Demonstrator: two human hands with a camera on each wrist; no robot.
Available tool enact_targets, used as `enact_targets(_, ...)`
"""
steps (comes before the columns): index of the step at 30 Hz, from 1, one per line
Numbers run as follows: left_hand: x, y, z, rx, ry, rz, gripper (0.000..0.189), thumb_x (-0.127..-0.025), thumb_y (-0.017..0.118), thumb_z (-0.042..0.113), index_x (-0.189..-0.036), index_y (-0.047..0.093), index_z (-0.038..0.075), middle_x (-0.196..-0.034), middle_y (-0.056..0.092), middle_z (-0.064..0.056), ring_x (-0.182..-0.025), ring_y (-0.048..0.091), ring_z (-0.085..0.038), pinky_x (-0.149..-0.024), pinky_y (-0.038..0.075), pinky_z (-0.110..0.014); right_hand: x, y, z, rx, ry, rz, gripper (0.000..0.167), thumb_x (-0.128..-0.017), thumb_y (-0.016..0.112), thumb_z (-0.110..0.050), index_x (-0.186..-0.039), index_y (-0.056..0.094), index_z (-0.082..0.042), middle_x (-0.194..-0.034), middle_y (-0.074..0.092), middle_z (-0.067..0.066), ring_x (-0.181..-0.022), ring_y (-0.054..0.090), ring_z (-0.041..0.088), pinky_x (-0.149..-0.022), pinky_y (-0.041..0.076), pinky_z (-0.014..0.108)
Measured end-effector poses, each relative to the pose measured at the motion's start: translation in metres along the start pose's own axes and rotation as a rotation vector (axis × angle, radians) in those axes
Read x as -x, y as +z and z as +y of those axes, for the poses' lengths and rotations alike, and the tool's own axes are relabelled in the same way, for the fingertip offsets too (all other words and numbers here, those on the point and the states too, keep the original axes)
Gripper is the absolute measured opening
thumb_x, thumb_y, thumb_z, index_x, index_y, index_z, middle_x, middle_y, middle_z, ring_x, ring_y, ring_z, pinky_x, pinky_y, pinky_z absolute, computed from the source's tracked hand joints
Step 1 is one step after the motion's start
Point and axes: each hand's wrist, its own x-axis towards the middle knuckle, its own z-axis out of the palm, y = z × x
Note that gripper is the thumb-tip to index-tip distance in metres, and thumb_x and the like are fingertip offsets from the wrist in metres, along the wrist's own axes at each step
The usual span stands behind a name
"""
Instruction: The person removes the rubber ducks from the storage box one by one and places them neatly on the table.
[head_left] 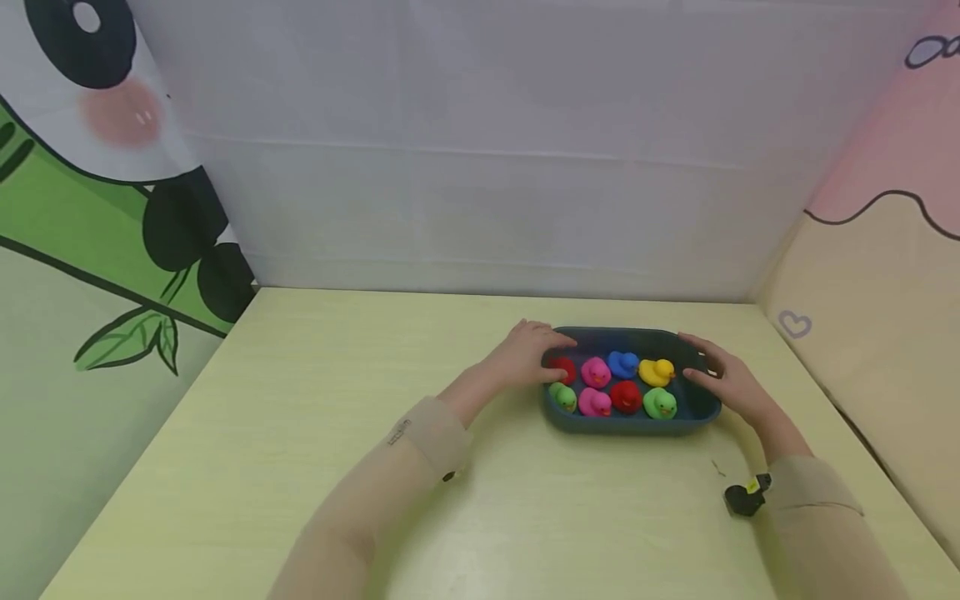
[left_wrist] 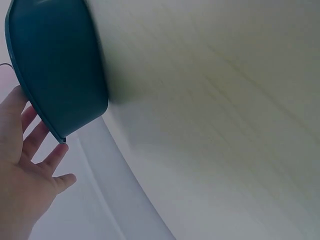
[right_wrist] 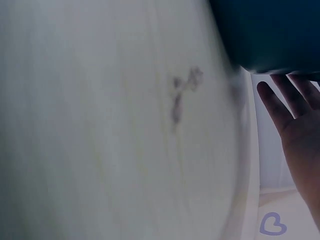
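Note:
A dark blue-green rectangular tray (head_left: 630, 426) stands on the table toward the right back, holding several small rubber ducks in red, pink, blue, yellow and green. At its left end, my left hand (head_left: 528, 354) reaches over the rim, thumb beside a red duck (head_left: 567, 367). Its fingers look loosely spread against the rim in the left wrist view. Over the right end is my right hand (head_left: 731, 382), thumb reaching inside near the yellow duck (head_left: 657, 372). Fairly straight fingers (right_wrist: 275, 105) of that hand show by the tray's underside in the right wrist view.
The pale wooden table (head_left: 360, 350) runs back to a white cloth wall (head_left: 450, 217). Cartoon-printed panels rise at the left and right. A small black object (head_left: 744, 499) with a yellow label sits beside my right cuff.

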Motion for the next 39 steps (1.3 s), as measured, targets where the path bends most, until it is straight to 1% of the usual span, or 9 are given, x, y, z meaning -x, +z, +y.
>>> enact_targets(9,-0.014,0.008,-0.009,0.189,-0.038,-0.058,0.044,-0.086,0.069,0.027,-0.126,0.06,0.014,-0.115,0.065,0.0,-0.105,0.057,-0.014,-0.096,0.043,-0.027,-0.001,-0.001,0.001,0.005,0.003,-0.006,0.056,-0.095,0.056,-0.015,-0.146,0.033,-0.01,-0.149,0.029,0.024,-0.13,0.029,0.054,-0.101,0.028,0.063)
enact_targets(11,-0.016,0.01,-0.011,0.235,-0.064,-0.075,0.043,-0.086,0.07,0.026,-0.125,0.06,0.014,-0.11,0.066,-0.001,-0.102,0.057,-0.013,-0.093,0.045,-0.025,-0.001,-0.001,0.002,0.003,0.0,-0.007,0.055,-0.095,0.055,-0.014,-0.146,0.034,-0.01,-0.149,0.03,0.024,-0.13,0.03,0.052,-0.107,0.034,0.045)
enact_targets(14,-0.018,0.01,-0.012,0.267,-0.087,-0.097,0.039,-0.086,0.069,0.024,-0.123,0.062,0.015,-0.107,0.066,0.0,-0.099,0.057,-0.013,-0.091,0.045,-0.024,-0.001,-0.001,0.003,-0.008,-0.009,-0.01,0.054,-0.096,0.053,-0.013,-0.146,0.033,-0.011,-0.148,0.03,0.026,-0.13,0.031,0.051,-0.1,0.034,0.013)
enact_targets(17,-0.02,0.009,-0.011,0.254,-0.1,-0.114,0.034,-0.086,0.068,0.022,-0.119,0.064,0.015,-0.108,0.066,0.001,-0.099,0.056,-0.013,-0.09,0.045,-0.024,0.0,-0.002,0.004,-0.01,-0.007,-0.011,0.054,-0.096,0.052,-0.013,-0.146,0.033,-0.011,-0.147,0.03,0.028,-0.13,0.031,0.05,-0.088,0.029,0.0)
enact_targets(23,-0.023,0.006,-0.007,0.21,-0.132,-0.16,0.026,-0.086,0.065,0.018,-0.112,0.067,0.016,-0.107,0.066,0.002,-0.095,0.055,-0.013,-0.082,0.046,-0.023,0.0,-0.002,0.005,0.028,0.0,-0.012,0.054,-0.096,0.052,-0.014,-0.146,0.033,-0.014,-0.148,0.031,0.027,-0.129,0.033,0.051,-0.094,0.037,0.013)
enact_targets(27,-0.025,0.007,-0.006,0.197,-0.136,-0.169,0.024,-0.086,0.065,0.018,-0.11,0.068,0.016,-0.105,0.066,0.002,-0.094,0.055,-0.013,-0.082,0.047,-0.023,0.0,-0.002,0.004,0.025,0.002,-0.016,0.054,-0.096,0.052,-0.014,-0.147,0.033,-0.013,-0.146,0.033,0.027,-0.127,0.038,0.051,-0.085,0.034,0.005)
enact_targets(33,-0.023,0.012,-0.007,0.222,-0.135,-0.129,0.02,-0.085,0.068,0.02,-0.105,0.07,0.016,-0.101,0.068,0.003,-0.094,0.056,-0.013,-0.087,0.046,-0.024,-0.001,-0.002,0.004,0.04,0.009,-0.025,0.058,-0.094,0.054,-0.01,-0.147,0.03,-0.012,-0.141,0.039,0.03,-0.122,0.044,0.049,-0.081,0.038,0.007)
enact_targets(37,-0.021,0.014,-0.008,0.253,-0.121,-0.09,0.02,-0.085,0.069,0.021,-0.104,0.071,0.015,-0.101,0.068,0.002,-0.095,0.056,-0.014,-0.088,0.046,-0.025,-0.001,-0.003,0.005,0.077,0.028,-0.029,0.06,-0.093,0.054,-0.009,-0.148,0.029,-0.012,-0.142,0.037,0.031,-0.124,0.042,0.05,-0.088,0.046,0.022)
enact_targets(39,-0.02,0.014,-0.008,0.264,-0.116,-0.075,0.02,-0.085,0.069,0.021,-0.104,0.071,0.015,-0.101,0.069,0.002,-0.095,0.056,-0.014,-0.088,0.046,-0.025,-0.001,-0.004,0.005,0.071,0.036,-0.036,0.06,-0.094,0.054,-0.01,-0.148,0.028,-0.013,-0.145,0.034,0.029,-0.126,0.039,0.051,-0.093,0.047,0.04)
